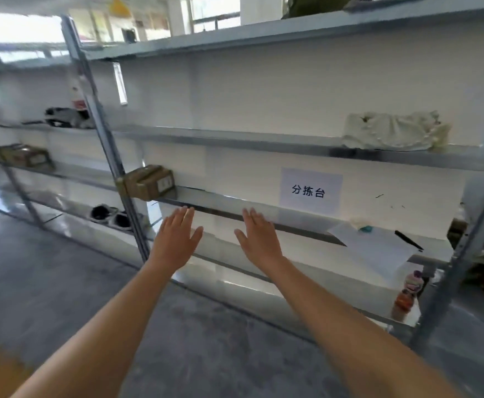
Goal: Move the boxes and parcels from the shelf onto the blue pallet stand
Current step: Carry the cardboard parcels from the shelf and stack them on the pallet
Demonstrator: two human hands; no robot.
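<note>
While both bare forearms stretch out toward the metal shelf rack [114,156], the left hand [174,239] and the right hand [259,239] hover side by side with fingers straight and together, backs up, grasping nothing; their fingertips lie just in front of the near edge of the middle shelf board [235,205], and whether they touch it cannot be told. Left of the left hand, at the left end of that same board and just beside the grey upright, sits a taped brown cardboard box [148,182] with a white label on its right face; it is near the left hand but apart from it. Farther left, on the neighbouring rack, a second brown box [25,156] rests at about the same level; above it lies a dark, blurred bundle [62,117]; below, on a lower board, a pair of dark shoes [110,216]. On the white back panel, right of the hands, hangs a paper sign [311,191] with black characters; on the board above it, far right, a crumpled cream cloth bundle [395,130]. At the right end of the middle board lie a white sheet of paper [378,248], a black pen [408,240] and a small teal object [365,228]; a colourful bottle [407,294] stands on the bottom level beneath them.
</note>
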